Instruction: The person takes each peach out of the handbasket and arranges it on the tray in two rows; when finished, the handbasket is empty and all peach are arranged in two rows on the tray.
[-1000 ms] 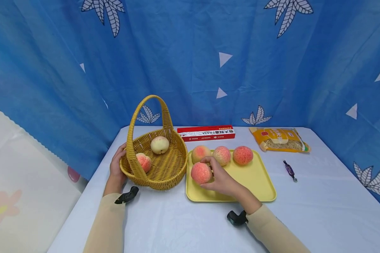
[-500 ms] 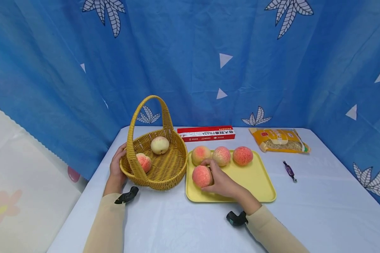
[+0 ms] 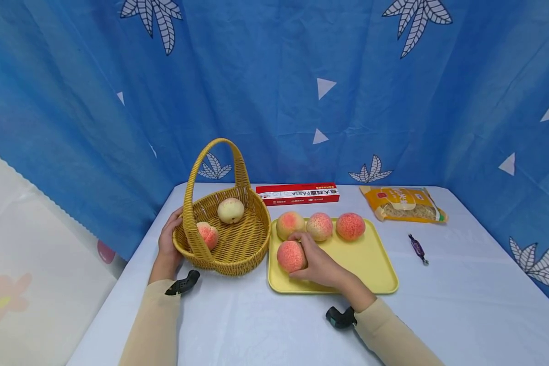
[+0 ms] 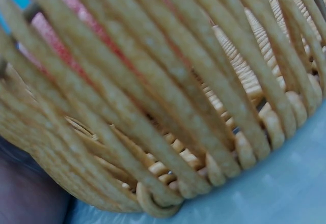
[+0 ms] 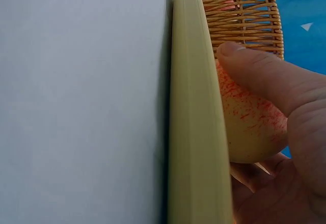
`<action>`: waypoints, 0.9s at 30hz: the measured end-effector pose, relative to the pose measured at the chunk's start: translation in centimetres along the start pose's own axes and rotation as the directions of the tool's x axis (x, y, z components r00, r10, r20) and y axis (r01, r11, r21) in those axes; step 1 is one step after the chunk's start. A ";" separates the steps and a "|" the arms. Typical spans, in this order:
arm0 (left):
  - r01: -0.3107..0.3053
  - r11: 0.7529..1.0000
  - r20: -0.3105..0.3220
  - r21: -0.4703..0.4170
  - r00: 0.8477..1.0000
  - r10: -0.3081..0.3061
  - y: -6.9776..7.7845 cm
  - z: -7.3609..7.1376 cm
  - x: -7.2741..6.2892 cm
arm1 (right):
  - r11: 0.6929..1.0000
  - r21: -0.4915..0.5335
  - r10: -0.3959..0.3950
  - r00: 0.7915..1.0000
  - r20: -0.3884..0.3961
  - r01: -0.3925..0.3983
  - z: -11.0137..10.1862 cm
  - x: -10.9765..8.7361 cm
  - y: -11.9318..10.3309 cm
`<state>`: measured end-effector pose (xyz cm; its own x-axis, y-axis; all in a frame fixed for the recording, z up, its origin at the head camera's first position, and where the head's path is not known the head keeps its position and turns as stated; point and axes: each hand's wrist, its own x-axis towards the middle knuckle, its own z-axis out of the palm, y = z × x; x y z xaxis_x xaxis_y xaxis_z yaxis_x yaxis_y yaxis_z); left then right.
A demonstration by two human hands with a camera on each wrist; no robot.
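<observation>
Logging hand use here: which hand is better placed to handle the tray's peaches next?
Probably the right hand: it grips one peach at the tray, near three others. The left hand holds the basket, farther from them.

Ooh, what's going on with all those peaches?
Somebody's right hand is gripping a pink peach at the near left part of the yellow tray; whether the peach touches the tray is hard to tell. Three more peaches sit along the tray's far side. The left hand is against the left side of the wicker basket, which has a pale peach and a pinker one inside.
</observation>
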<state>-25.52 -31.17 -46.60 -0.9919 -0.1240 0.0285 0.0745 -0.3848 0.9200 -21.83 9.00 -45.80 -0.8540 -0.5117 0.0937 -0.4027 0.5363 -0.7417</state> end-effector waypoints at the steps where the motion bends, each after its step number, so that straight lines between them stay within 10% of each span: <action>1: 0.001 1.000 -0.002 0.000 1.000 -0.001 0.0 0.0 0.0 | 1.000 -0.002 -0.002 1.000 0.001 0.002 0.0 0.0 -0.1; 27: -0.012 1.000 -0.011 -0.011 1.000 0.012 0.1 0.4 -0.1 | 0.960 -0.080 -0.273 0.961 -0.041 0.269 -0.1 3.8 -6.5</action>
<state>-25.42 -30.85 -46.37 -0.9897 -0.1388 0.0355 0.0881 -0.3937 0.9150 -22.50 3.66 -40.53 -0.7242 -0.6109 0.3198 -0.6429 0.4305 -0.6335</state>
